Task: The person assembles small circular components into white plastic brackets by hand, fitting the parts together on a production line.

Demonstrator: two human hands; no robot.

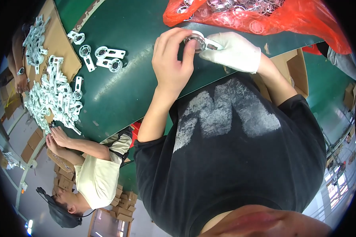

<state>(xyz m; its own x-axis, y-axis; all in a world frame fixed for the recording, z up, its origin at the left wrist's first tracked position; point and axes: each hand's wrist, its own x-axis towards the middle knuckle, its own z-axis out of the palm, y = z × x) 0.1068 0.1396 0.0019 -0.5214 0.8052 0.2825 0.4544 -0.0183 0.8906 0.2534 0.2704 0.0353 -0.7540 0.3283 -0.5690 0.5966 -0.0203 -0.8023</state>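
Observation:
Between my two hands is a white plastic part (pixel 209 42) with a round head and a short slotted handle. My bare left hand (pixel 171 55) pinches the round head, its thumb and index finger on a clear disc-like piece (pixel 198 39) at the ring. My right hand (pixel 236 51), in a white glove, grips the handle end; some of its fingers are hidden behind the part. To the left of my hands, several similar white parts (pixel 114 64) lie loose on the green table (pixel 134 87).
A red plastic bag (pixel 304 29) full of clear round pieces lies at the far right. Large heaps of white parts (pixel 55 93) cover the left side, partly on cardboard (pixel 65 39). A co-worker's hands (pixel 57 138) work at the near heap. An open carton (pixel 296 71) stands right of the table.

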